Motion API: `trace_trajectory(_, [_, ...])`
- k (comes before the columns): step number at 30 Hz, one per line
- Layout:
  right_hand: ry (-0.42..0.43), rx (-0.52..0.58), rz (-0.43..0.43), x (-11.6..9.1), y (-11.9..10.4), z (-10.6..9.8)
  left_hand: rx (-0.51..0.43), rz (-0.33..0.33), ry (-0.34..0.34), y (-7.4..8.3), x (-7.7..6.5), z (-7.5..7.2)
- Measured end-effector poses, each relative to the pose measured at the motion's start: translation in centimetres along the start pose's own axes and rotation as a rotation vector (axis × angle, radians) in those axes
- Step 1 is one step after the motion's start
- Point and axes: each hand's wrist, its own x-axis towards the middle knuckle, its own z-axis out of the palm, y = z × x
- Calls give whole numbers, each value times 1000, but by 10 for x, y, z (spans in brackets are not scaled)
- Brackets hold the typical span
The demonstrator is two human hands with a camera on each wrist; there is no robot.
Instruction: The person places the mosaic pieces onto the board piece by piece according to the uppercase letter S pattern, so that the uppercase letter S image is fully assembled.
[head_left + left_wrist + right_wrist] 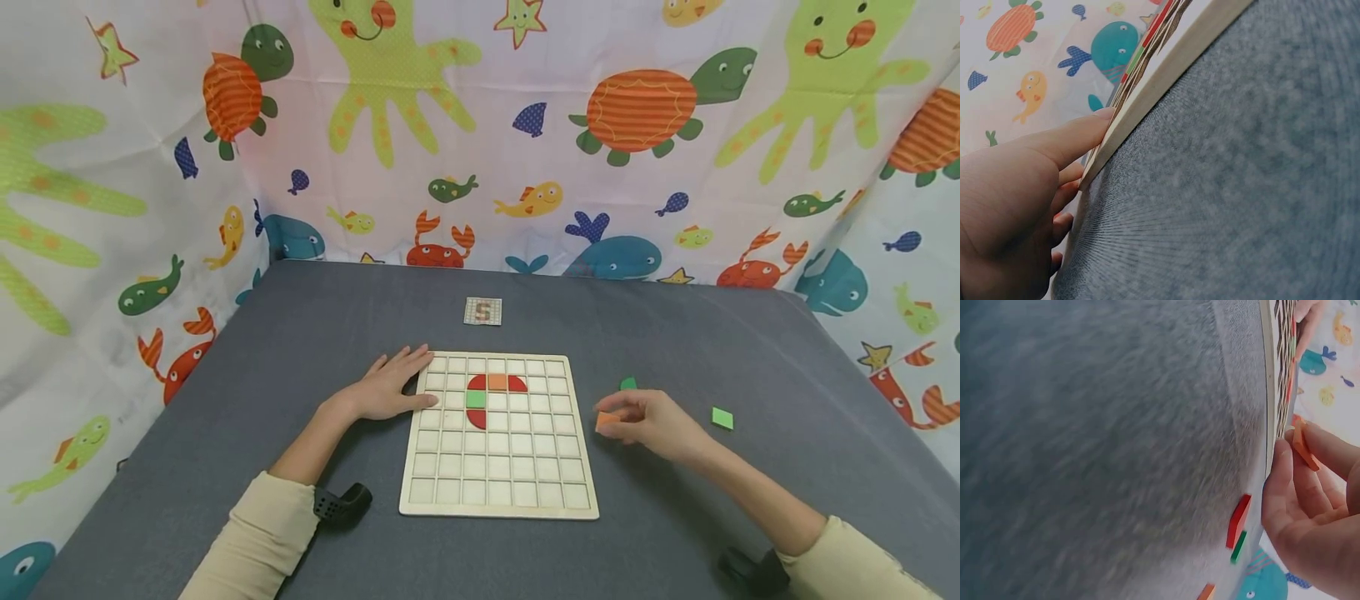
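A square wooden grid board (498,511) lies on the table. In its upper part sit red quarter-round tiles (477,418), an orange square tile (497,382) and a light green square tile (476,399). My left hand (387,387) rests on the board's upper left edge with fingers extended; the left wrist view shows its thumb (1088,132) touching the rim. Right of the board, my right hand (651,425) pinches another orange square tile (1302,447) between thumb and fingertips, just above the table and apart from the board.
Beyond the right hand is a dark green tile (628,383), with a light green square tile (722,417) farther right. The right wrist view shows a loose red tile (1239,520). A small pattern card (483,312) lies behind the board. A printed curtain (480,225) encloses the table.
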Motion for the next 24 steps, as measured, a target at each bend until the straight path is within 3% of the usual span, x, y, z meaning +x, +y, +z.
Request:
trace_trajectory(5, [12, -27, 4, 10, -5, 8, 0, -3, -2, 1, -1, 0])
trace_trajectory(15, [-29, 44, 51, 28, -19, 23, 7, -10, -12, 2, 2, -1])
trace_trajectory(24, [-40, -27, -9, 49, -34, 40, 5, -26, -8, 2, 0, -2])
